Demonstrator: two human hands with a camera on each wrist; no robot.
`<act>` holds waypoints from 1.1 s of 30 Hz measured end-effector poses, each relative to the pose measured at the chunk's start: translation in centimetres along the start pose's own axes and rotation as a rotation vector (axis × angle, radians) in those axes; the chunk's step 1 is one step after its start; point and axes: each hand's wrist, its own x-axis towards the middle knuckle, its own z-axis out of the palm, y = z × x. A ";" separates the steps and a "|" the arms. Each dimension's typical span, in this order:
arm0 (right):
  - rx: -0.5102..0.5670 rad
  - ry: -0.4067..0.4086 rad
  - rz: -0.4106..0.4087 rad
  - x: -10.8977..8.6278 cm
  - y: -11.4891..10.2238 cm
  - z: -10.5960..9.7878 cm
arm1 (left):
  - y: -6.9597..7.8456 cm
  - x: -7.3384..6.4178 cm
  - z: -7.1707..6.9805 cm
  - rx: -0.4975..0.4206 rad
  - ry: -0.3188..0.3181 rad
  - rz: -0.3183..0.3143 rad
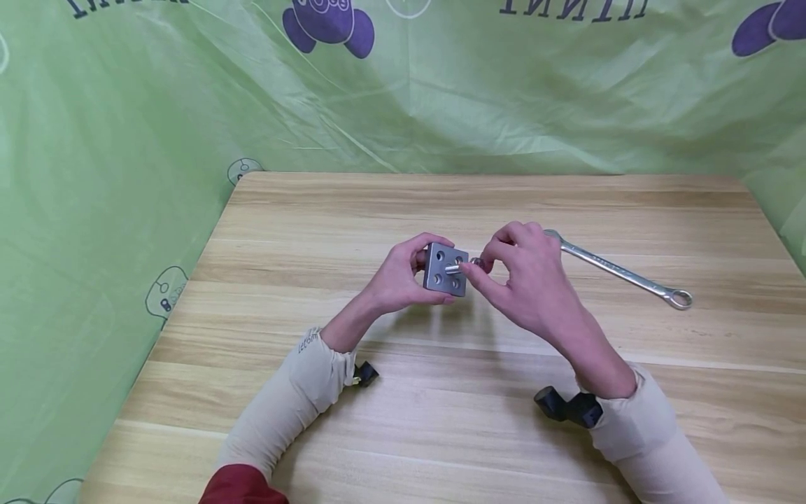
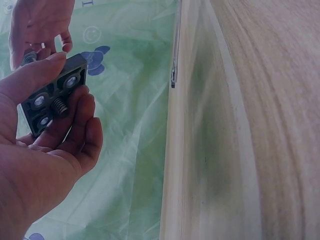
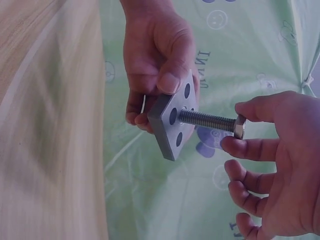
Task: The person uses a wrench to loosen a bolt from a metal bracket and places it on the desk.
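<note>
My left hand grips a grey square metal plate by its edges, above the table. The plate has a hole near each corner. A threaded hex bolt passes through its middle; the thread end pokes out of the ribbed back face in the left wrist view. Most of the shank stands out from the front. My right hand pinches the bolt's hex head between thumb and index finger, with the other fingers loosely bent beside it in the right wrist view.
A combination wrench lies on the wooden table, to the right of and partly behind my right hand. Black wrist mounts jut from the sleeves. Green printed sheeting hangs behind and beside the table.
</note>
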 end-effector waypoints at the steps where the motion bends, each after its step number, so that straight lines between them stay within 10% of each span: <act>1: 0.005 0.001 -0.005 0.0 0.0 -0.1 | 0.0 0.0 0.0 -0.001 0.000 0.000; 21: 0.094 0.080 -0.172 0.1 0.3 -0.5 | 0.1 -0.1 0.0 -0.023 0.002 0.004; 33: -0.004 0.065 0.045 0.0 0.0 -0.5 | 0.0 -0.1 0.0 -0.005 0.005 0.005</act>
